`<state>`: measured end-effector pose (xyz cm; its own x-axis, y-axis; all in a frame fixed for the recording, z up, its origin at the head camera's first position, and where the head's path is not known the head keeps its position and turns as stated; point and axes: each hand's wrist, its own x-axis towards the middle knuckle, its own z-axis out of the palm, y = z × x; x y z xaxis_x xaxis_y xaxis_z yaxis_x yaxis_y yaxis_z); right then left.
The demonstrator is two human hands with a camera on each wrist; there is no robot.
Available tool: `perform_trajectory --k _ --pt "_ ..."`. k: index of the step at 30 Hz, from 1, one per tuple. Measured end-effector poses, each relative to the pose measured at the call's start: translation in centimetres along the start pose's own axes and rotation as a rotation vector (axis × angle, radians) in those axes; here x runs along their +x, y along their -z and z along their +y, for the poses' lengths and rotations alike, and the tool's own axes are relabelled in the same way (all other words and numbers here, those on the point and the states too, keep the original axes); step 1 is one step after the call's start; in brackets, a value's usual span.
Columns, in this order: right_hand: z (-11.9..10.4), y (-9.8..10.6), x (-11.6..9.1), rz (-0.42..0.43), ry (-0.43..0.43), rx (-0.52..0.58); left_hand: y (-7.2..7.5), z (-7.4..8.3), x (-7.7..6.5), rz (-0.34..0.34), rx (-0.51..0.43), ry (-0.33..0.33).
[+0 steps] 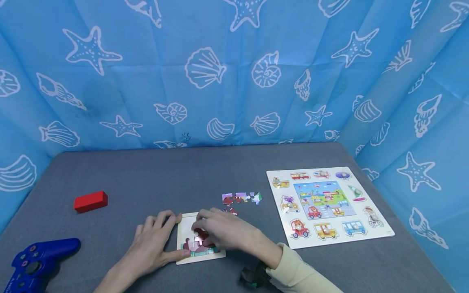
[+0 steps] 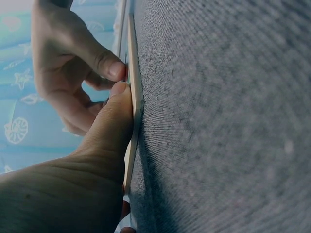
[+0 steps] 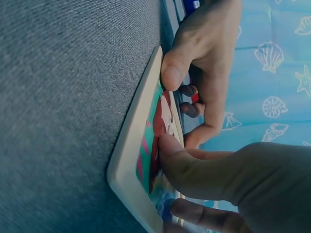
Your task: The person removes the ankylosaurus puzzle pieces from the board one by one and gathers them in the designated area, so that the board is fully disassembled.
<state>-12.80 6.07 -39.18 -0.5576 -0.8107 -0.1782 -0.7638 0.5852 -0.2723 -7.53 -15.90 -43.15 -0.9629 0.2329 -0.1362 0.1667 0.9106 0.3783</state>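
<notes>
A small jigsaw board [image 1: 186, 223] with a pale wooden frame lies on the table, its lower part filled with brown, pink and green pieces. My left hand [image 1: 152, 242] holds the board's left side, thumb on the lower-left edge and fingers toward the upper-left corner. My right hand [image 1: 229, 231] is over the board's right half, its fingertips at a brown puzzle piece [image 1: 200, 233] that they partly cover. In the right wrist view the right thumb [image 3: 171, 148] presses down against the picture. Several loose puzzle pieces [image 1: 239, 198] lie just beyond the board, one partly behind the right hand.
To the right lies a large white peg puzzle board [image 1: 282, 221] with vehicle pictures. A red block [image 1: 90, 202] and a blue game controller [image 1: 40, 260] are on the left. A dark strap-like object [image 1: 253, 276] is by the right sleeve. A blue curtain [image 1: 234, 81] hangs behind the grey table.
</notes>
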Motion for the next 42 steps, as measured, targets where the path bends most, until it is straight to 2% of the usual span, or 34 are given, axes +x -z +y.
perform_trajectory --k 5,12,28,37,42 --pt "0.1 0.0 0.1 0.04 0.003 0.06 0.0 0.0 0.0 0.005 -0.004 -0.003" --pt "0.0 0.0 -0.1 0.101 -0.003 0.083 -0.1 0.0 0.0 0.009 -0.002 -0.006" --pt "0.5 -0.6 -0.5 0.138 0.011 0.162 0.0 -0.1 -0.1 0.018 0.013 -0.016" --pt "1.1 -1.4 -1.0 0.214 0.012 0.239 0.0 0.0 0.1 0.005 0.029 -0.01" --pt "1.0 -1.7 -1.1 0.239 0.062 0.159 0.0 -0.1 0.0 0.015 0.031 -0.016"
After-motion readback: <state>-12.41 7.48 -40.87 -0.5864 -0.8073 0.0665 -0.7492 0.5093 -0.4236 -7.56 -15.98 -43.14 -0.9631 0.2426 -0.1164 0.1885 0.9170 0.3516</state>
